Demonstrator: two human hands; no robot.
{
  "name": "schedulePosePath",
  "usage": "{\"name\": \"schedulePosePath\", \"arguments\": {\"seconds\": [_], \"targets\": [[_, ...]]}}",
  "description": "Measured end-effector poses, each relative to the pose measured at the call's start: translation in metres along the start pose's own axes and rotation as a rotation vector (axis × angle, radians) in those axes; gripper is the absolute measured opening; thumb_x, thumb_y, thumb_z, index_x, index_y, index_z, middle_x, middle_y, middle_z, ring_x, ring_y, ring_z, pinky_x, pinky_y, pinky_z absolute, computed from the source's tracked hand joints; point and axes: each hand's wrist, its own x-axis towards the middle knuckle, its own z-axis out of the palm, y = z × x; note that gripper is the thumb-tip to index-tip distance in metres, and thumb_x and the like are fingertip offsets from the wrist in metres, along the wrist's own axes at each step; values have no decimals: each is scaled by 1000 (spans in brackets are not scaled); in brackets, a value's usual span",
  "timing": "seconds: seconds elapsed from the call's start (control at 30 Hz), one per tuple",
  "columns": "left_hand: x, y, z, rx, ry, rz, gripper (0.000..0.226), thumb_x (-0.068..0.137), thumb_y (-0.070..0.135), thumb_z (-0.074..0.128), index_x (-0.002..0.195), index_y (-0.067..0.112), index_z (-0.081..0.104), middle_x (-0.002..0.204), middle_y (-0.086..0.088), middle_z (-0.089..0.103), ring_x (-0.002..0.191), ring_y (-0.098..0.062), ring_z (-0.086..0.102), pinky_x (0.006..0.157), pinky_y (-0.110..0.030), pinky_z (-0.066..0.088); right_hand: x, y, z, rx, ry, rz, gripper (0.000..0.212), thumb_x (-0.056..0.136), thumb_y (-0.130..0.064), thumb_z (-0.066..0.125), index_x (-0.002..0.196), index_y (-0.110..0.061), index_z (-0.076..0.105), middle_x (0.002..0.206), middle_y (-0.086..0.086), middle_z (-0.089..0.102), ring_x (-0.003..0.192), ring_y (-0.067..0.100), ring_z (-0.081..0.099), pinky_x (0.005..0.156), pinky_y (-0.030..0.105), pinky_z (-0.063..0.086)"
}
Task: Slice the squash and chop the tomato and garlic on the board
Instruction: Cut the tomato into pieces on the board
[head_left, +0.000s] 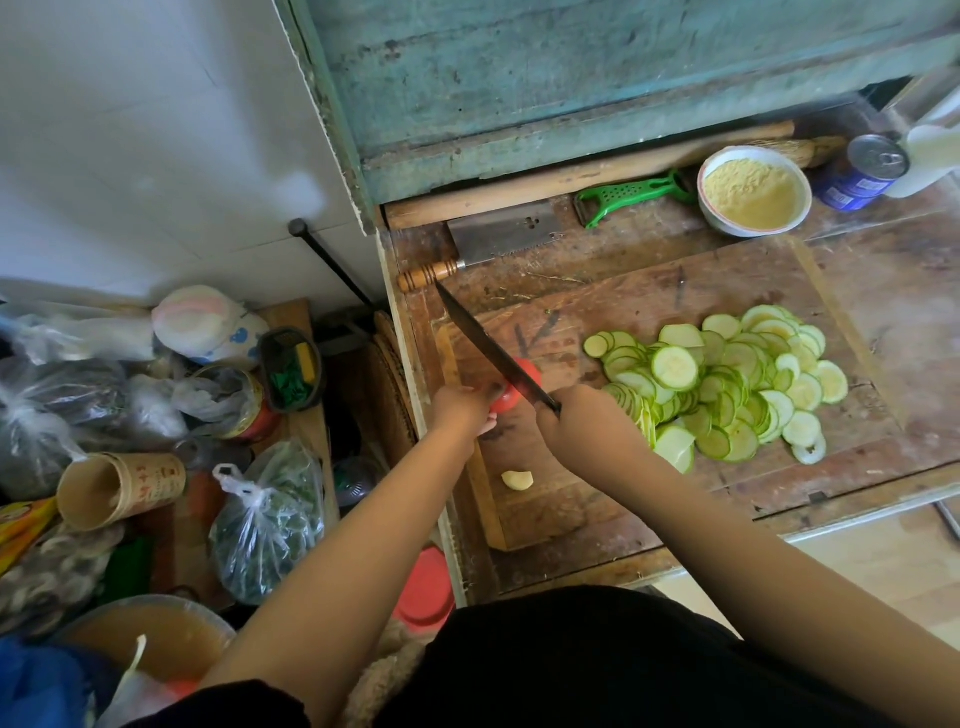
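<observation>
I'm steadying the red tomato (511, 395) at the near-left part of the board (649, 296) with my left hand (460, 408), fingers curled and pressing on its left side, while my right hand (582, 415) is wrapping tight around the handle of the dark knife (493, 351), whose blade is lying slantwise across the tomato's top. The pale green squash slices (727, 379) are lying heaped just right of my right hand, and the peeled garlic clove (517, 479) is sitting on the board nearer me, between my forearms.
</observation>
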Motion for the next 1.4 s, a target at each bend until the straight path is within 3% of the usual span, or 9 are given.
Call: {"name": "schedulePosePath", "arguments": {"seconds": [0.1, 0.3, 0.5, 0.6, 0.73, 0.93, 1.07, 1.23, 1.4], "targets": [[1, 0, 2, -2, 4, -12, 54, 73, 28, 80, 115, 1, 59, 94, -9, 65, 75, -15, 67, 75, -30, 58, 0, 2, -3, -41, -14, 31, 32, 95, -27, 41, 66, -15, 44, 64, 2, 48, 57, 22, 47, 46, 27, 29], [-7, -7, 5, 31, 12, 40, 37, 71, 20, 82, 98, 3, 62, 80, -5, 63, 73, -16, 62, 84, -36, 57, 11, 6, 4, -47, -46, 126, 25, 95, -25, 42, 100, -6, 56, 83, 8, 54, 69, 27, 54, 57, 33, 46], [-11, 4, 0, -158, 8, -54, 43, 76, 9, 77, 112, -3, 58, 107, -15, 60, 104, -30, 61, 62, -26, 54, 21, 11, 27, -39, -28, 135, 25, 95, -24, 43, 96, -3, 57, 91, 13, 60, 81, 32, 59, 63, 30, 40], [-12, 4, -2, -127, 8, -41, 37, 77, 12, 78, 105, -2, 60, 100, -14, 62, 99, -31, 64, 65, -26, 56, 13, 19, 31, -58, -22, 145, 21, 95, -25, 43, 86, -7, 52, 89, 14, 60, 74, 29, 55, 62, 30, 39], [-15, 3, -2, -94, -42, -34, 19, 79, 11, 75, 85, 2, 59, 84, -11, 61, 90, -27, 63, 76, -28, 55, 24, 11, 36, -25, -9, 145, 34, 98, -30, 41, 103, -1, 59, 101, 17, 65, 93, 35, 63, 68, 31, 41], [-10, 1, -9, -115, -92, -44, 28, 81, 12, 74, 99, 1, 57, 101, -17, 63, 94, -27, 65, 78, -31, 56, 27, 10, 27, 107, 106, 42, 34, 97, -30, 45, 100, 0, 62, 95, 22, 66, 90, 39, 61, 69, 34, 43], [-7, -2, -16, -9, -68, -55, 41, 75, 23, 80, 103, 1, 60, 95, -15, 68, 87, -22, 70, 76, -31, 59, 2, 16, 16, 122, 129, 30, 31, 96, -30, 45, 88, -4, 61, 74, 14, 60, 72, 35, 58, 60, 31, 39], [-9, 2, -13, 54, -67, -96, 35, 77, 34, 77, 82, 4, 59, 83, -7, 67, 94, -18, 68, 90, -32, 54, -8, 7, 12, 67, 73, 2, 26, 95, -28, 45, 85, -9, 60, 68, 5, 54, 68, 28, 55, 60, 29, 38], [-9, 1, -12, 41, -34, -110, 35, 71, 33, 81, 79, 6, 60, 83, -6, 68, 86, -15, 68, 87, -30, 55, -12, 5, 14, 53, 51, 16, 27, 96, -28, 43, 85, -8, 59, 70, 6, 54, 66, 27, 55, 58, 30, 39]]}}
